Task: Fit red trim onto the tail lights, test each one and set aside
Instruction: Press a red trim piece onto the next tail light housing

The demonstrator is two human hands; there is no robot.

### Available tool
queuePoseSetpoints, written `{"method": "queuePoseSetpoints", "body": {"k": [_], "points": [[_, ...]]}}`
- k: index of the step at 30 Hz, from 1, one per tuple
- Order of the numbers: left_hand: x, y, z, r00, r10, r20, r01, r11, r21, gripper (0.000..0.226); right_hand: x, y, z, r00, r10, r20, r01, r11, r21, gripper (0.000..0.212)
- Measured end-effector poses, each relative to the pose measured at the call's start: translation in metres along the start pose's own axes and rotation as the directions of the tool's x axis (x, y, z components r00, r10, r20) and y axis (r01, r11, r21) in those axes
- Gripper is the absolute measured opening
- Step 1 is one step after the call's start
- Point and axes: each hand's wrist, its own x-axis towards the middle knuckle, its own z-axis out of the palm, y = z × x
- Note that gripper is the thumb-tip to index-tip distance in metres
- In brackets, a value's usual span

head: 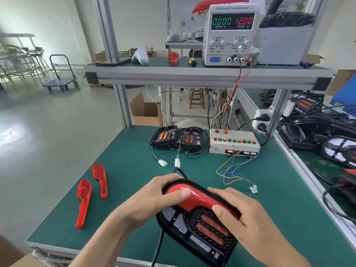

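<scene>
On the green bench mat [134, 182], two loose red trims [90, 193] lie at left. Our left hand [154, 199] grips the tail light [198, 224], thumb pressing the red trim piece [200, 199] on it; our right hand [248, 214] clasps its right edge, thumb on the trim.

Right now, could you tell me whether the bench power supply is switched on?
On: the power supply displays 0.000 current and 12.00 voltage, and a green indicator glows between its knobs.
</scene>
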Motion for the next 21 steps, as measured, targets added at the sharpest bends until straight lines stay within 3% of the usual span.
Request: {"method": "queuePoseSetpoints", "body": {"k": [4, 7, 12, 17, 21], "points": [[-0.001, -0.006, 0.007, 0.999, -0.028, -0.025, 0.024, 0.988, -0.153, 0.046, 0.003, -0.002, -0.006, 0.999, 0.048, -0.005, -0.048, 0.996, 0.074, 0.029], [0.001, -0.012, 0.013, 0.993, -0.017, -0.115, -0.01, 0.974, -0.228, 0.046, 0.005, -0.005, -0.005, 0.985, 0.127, -0.119, -0.099, 0.972, 0.213, 0.026], [-0.006, -0.021, 0.014, 0.967, -0.044, -0.253, -0.066, 0.909, -0.412, 0.058, 0.0, -0.003, 0.0, 0.942, 0.236, -0.241, -0.12, 0.902, 0.415, 0.05], [-0.017, -0.026, 0.016, 0.954, -0.022, -0.299, -0.111, 0.9, -0.422, 0.068, -0.002, -0.011, 0.01, 0.943, 0.281, -0.177, -0.148, 0.833, 0.532, 0.051], [-0.025, -0.022, 0.017, 0.947, 0.011, -0.321, -0.145, 0.907, -0.395, 0.07, 0.002, -0.019, 0.014, 0.938, 0.303, -0.171, -0.137, 0.774, 0.618, 0.034]]}}
